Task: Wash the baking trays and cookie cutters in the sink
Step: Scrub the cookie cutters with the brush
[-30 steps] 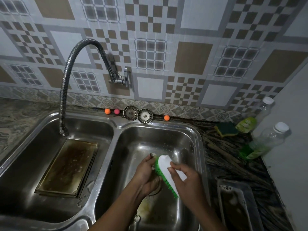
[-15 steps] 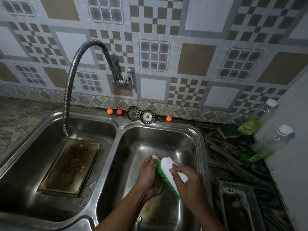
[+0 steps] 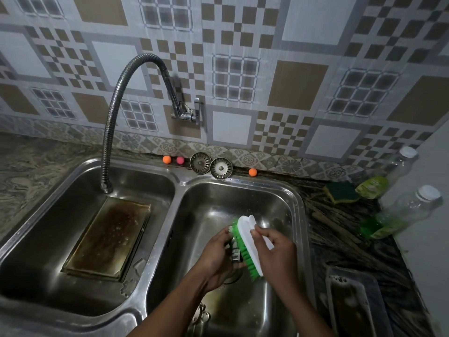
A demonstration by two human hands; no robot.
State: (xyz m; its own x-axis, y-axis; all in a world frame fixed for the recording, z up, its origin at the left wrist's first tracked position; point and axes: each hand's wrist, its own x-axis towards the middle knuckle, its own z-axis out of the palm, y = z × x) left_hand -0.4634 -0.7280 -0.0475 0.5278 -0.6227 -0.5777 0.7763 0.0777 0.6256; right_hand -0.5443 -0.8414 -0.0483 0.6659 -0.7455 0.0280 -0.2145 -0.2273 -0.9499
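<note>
Over the right basin of the sink (image 3: 300,215), the left hand (image 3: 217,255) curls its fingers round a small cookie cutter (image 3: 235,250) and the right hand (image 3: 277,252) grips the brush (image 3: 246,237) against it. A hard stroke could knock the cutter loose. A tray (image 3: 109,237) lies in the left basin.

Stained tray (image 3: 107,239) flat in left basin (image 3: 48,227); second tray (image 3: 349,305) on counter (image 3: 340,242); metal cutter (image 3: 235,250) held over right basin (image 3: 257,198).

Right basin (image 3: 218,205): back half open for reach; front middle blocked by left hand (image 3: 218,254) gripping metal cutter (image 3: 235,251) and right hand (image 3: 277,249) gripping brush (image 3: 246,226). Left basin (image 3: 60,215): tray (image 3: 109,237) covers much of floor, faucet hose (image 3: 108,132) hangs over back. Right counter (image 3: 340,239) crowded: sponge (image 3: 341,190), two bottles (image 3: 401,215), second tray (image 3: 349,302).
</note>
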